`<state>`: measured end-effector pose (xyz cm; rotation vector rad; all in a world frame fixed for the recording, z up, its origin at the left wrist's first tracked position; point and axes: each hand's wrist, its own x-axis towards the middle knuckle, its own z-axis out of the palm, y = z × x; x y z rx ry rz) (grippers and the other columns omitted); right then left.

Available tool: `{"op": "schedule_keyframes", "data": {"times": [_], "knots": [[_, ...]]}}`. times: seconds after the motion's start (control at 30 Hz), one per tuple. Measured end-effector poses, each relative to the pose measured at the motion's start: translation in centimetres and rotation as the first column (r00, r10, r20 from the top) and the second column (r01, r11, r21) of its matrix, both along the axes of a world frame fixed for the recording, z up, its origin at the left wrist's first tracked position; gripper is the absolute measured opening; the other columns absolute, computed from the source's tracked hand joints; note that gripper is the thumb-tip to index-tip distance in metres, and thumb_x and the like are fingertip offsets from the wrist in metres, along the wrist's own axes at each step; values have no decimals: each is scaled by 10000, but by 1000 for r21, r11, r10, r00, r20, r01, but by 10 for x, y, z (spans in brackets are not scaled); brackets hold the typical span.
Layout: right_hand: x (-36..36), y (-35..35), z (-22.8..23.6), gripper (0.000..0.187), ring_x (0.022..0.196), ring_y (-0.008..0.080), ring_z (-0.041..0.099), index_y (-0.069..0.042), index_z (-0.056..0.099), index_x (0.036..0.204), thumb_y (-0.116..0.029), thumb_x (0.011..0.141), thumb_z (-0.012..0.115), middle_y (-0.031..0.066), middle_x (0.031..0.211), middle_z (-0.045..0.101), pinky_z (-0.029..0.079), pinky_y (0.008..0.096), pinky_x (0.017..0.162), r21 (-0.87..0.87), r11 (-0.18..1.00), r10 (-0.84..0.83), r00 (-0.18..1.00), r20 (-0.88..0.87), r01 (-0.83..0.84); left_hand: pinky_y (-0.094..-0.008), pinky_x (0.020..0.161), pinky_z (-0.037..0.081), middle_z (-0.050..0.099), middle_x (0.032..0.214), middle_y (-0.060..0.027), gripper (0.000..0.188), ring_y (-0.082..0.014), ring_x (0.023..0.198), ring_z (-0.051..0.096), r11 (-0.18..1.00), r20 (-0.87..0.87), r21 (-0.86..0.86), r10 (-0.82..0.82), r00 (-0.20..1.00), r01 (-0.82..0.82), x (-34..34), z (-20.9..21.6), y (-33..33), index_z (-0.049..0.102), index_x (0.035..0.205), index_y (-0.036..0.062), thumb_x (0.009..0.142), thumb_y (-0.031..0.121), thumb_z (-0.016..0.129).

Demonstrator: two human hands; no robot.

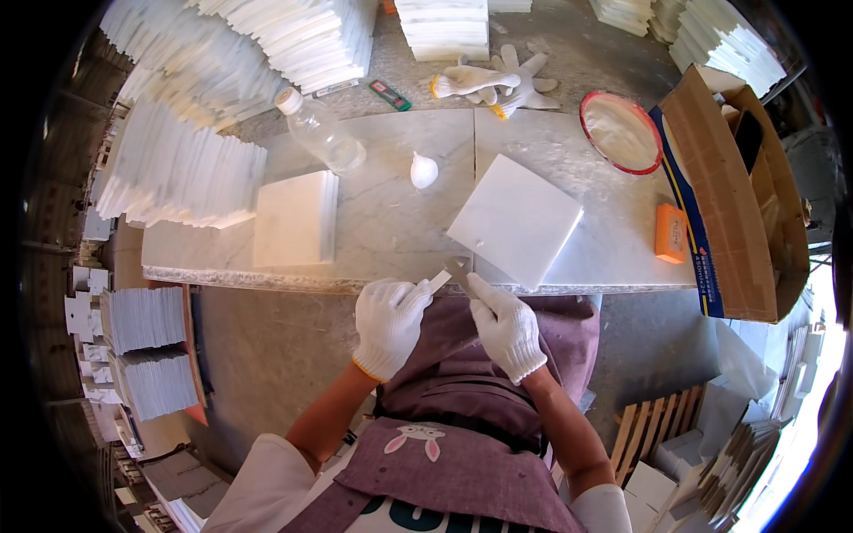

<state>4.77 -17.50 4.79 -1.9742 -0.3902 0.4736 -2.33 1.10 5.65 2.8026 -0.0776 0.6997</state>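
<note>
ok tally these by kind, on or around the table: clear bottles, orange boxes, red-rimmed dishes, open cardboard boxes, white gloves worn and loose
Clear bottle: 1
Orange box: 1
Red-rimmed dish: 1
Open cardboard box: 1
Worn white gloves: 2
Loose white gloves: 2
Total: 8

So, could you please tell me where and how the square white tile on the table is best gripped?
Probably the tile is best pinched by its near corner, coming from the front: it lies flat, turned cornerwise, with that corner reaching the table's front edge.
</note>
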Motion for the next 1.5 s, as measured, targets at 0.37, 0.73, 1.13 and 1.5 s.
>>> {"op": "schedule_keyframes", "data": {"times": [0.37,0.73,1.13,1.5], "knots": [[0,-19,27,550,620,38,472,-68,407,1556,-57,1025,549,4,829,582,439,206,536,374,867,-58,812,-581,330,-371,804,544,735,977,-101,238,-285,878,683,899,130,-420,197,972,-126,-3,8,2,723,1024,49,801,-20,770],[-2,-24,42,657,558,33,460,-64,231,1622,-23,1027,507,16,804,579,438,199,515,501,777,-92,856,-509,381,-396,763,530,705,915,-99,261,-304,843,675,959,96,-277,85,992,-55,15,15,-17,696,1030,39,789,-17,781],[-6,-46,38,606,618,33,449,-104,346,1596,6,1028,525,-11,843,574,442,195,561,483,805,-67,860,-506,346,-396,716,511,697,896,-94,212,-302,783,648,957,97,-281,103,990,-72,25,22,-16,695,1016,57,818,23,762],[61,-92,75,466,612,45,495,-28,527,1469,-28,1004,561,1,798,595,443,214,539,329,850,-285,884,-370,412,-310,688,532,680,907,-132,181,-200,778,658,694,20,-720,36,999,-10,8,11,-36,674,1019,-30,847,-69,718]]}}
